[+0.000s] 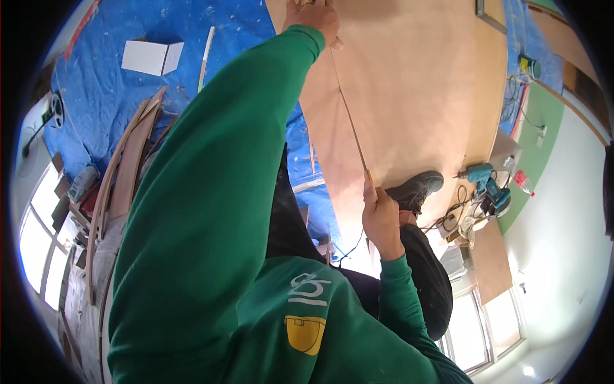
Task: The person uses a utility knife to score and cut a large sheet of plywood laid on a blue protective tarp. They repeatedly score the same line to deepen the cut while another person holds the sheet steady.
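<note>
A large sheet of light-brown plywood (409,109) lies below me. My right hand (384,221) is closed round the light-coloured handle of a handsaw. The thin dark blade of the handsaw (354,128) appears almost edge-on and points away from me over the sheet. A fine line continues from its tip toward my left hand (313,19). That hand lies on the far part of the plywood, near its left edge, with the thumb stretched out; its fingertips are cut off by the top of the picture. Something gold-coloured shows at its fingers. My shoe (417,191) stands on the sheet beside my right hand.
Blue sheeting (236,38) covers the floor, with a white box-like piece (146,57) on it. Long wooden strips (131,160) are piled at left. A teal power drill (476,173), cables, another teal power tool (495,195) and a bottle (524,183) lie at right.
</note>
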The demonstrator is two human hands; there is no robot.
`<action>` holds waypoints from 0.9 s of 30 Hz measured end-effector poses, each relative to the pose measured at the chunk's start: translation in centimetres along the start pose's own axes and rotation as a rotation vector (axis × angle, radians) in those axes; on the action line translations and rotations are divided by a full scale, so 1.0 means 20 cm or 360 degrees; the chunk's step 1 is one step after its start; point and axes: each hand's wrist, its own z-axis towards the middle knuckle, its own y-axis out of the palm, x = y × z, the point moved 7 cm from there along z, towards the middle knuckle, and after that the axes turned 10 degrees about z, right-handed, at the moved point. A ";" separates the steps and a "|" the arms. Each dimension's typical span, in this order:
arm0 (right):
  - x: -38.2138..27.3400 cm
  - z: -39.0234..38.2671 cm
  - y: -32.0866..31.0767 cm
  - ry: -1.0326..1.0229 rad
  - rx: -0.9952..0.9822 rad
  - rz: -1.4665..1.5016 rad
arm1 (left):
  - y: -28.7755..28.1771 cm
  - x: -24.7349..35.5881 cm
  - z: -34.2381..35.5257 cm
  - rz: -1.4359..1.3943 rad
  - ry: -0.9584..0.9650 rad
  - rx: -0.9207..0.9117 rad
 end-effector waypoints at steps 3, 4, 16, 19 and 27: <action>0.07 0.49 0.12 0.0076 0.0214 0.0195 | -0.06 0.03 0.00 0.0024 0.0033 0.0091; 0.11 0.72 0.13 0.0184 0.0290 0.0273 | -0.09 0.10 0.01 0.0020 0.0092 0.0123; -0.05 -0.03 -0.06 -0.0038 -0.0001 -0.0053 | -0.04 0.03 0.00 0.0034 0.0016 -0.0043; 0.01 0.38 0.11 -0.0297 0.0201 -0.0159 | -0.02 0.01 0.05 0.0001 0.0016 -0.0026; -0.02 0.52 0.07 -0.0341 0.0047 -0.0405 | -0.10 0.05 0.05 -0.0015 0.0055 0.0075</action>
